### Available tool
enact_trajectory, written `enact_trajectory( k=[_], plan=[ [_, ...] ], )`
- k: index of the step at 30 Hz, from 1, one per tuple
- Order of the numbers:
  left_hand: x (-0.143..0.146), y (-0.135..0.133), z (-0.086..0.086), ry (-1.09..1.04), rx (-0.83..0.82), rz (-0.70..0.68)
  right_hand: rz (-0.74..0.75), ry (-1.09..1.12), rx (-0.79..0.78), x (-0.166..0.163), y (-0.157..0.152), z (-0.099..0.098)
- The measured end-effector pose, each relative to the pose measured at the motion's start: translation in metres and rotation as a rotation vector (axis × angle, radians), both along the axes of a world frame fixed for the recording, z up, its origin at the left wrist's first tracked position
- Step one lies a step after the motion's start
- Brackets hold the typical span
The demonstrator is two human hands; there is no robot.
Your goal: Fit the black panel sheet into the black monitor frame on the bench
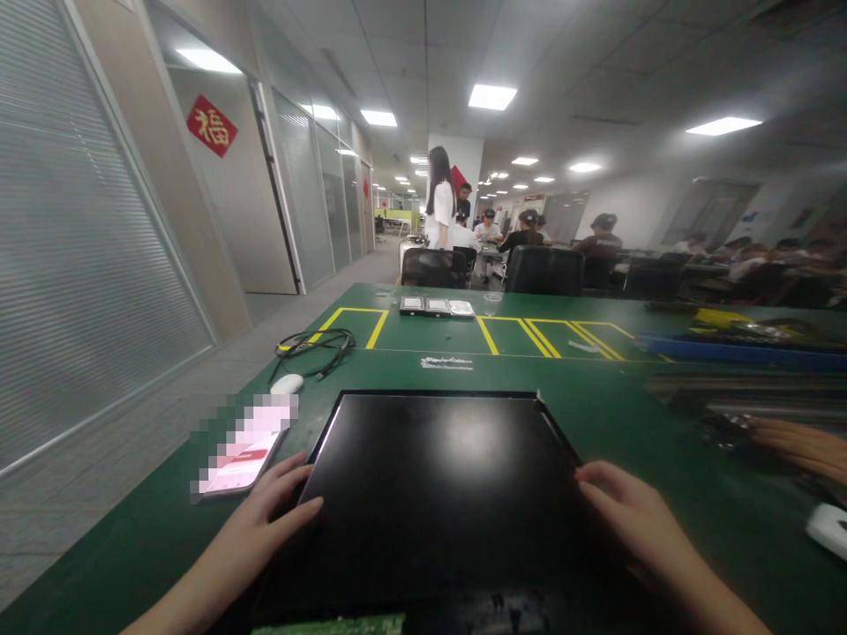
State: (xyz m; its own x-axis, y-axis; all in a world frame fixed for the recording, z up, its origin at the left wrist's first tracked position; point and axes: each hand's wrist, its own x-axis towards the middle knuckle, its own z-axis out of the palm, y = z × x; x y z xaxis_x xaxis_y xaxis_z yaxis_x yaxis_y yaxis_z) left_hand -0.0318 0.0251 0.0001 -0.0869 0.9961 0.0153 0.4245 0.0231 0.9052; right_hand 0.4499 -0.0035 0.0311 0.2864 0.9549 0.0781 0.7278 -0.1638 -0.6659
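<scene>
A flat black display panel (437, 494), glossy with a pale reflection, lies in front of me in a thin dark frame. Part of a green circuit board (331, 624) shows at its near edge. My left hand (281, 507) grips the panel's left side, thumb over the surface and fingers at the edge. On the opposite side, my right hand (618, 498) holds the right edge between thumb and fingers, with some fingertips hidden. Just left of the panel lies a lit phone (244, 459), partly pixelated, with a white computer mouse (287, 384) beyond it.
A coiled black cable (318, 348) lies at the green table's (397, 370) left edge. Several boxed drives (437, 306) sit at the far side. At right are a blue tray (734, 346), a co-worker's hand (800, 441) and a white object (827, 529). Chairs (433, 267) stand behind.
</scene>
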Motion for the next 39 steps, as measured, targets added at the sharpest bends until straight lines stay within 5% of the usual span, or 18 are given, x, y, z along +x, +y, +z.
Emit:
enact_trajectory(
  k=[28, 39],
  plan=[
    [-0.004, -0.001, -0.015, 0.211, 0.155, -0.027, 0.018, -0.011, -0.024, 0.002, -0.001, -0.001],
    [0.003, -0.003, 0.001, 0.439, 0.155, -0.105, 0.005, -0.018, -0.073, 0.003, 0.002, -0.001]
  ],
)
